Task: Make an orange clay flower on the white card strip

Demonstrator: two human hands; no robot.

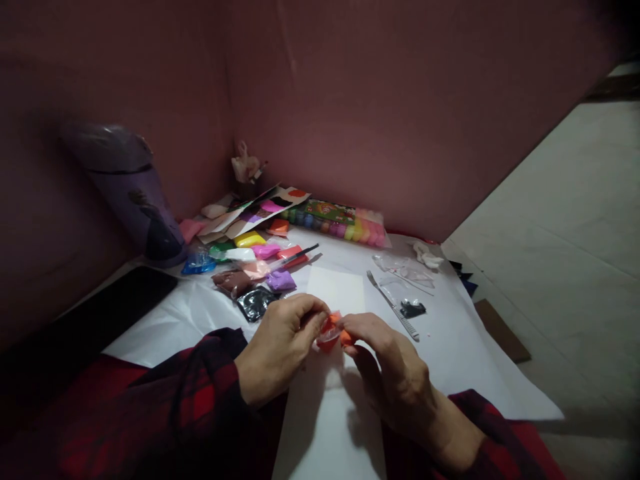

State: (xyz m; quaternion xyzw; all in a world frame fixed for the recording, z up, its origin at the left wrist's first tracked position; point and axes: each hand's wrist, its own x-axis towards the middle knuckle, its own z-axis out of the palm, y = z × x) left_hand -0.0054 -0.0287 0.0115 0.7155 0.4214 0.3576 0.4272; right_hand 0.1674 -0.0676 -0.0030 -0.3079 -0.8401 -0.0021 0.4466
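Low in the middle of the head view, my left hand [283, 343] pinches a small clear packet of orange clay [327, 341] between thumb and fingers. Close on its right, my right hand [395, 363] holds a small orange lump [346, 338] between thumb and fingertips. The two hands nearly meet, just over a white sheet. A pale rectangular card [337, 288] lies behind them. Left of the card are packets of coloured clay, among them a purple one [281, 280] and a black one [256, 304].
A fork [393, 307] and clear plastic wrappers [403, 270] lie to the right. A brush [300, 255] rests across the packets. At the back is a multicoloured clay pack [335, 223]. A purple bottle [135, 193] and a dark flat object [125, 300] are at left.
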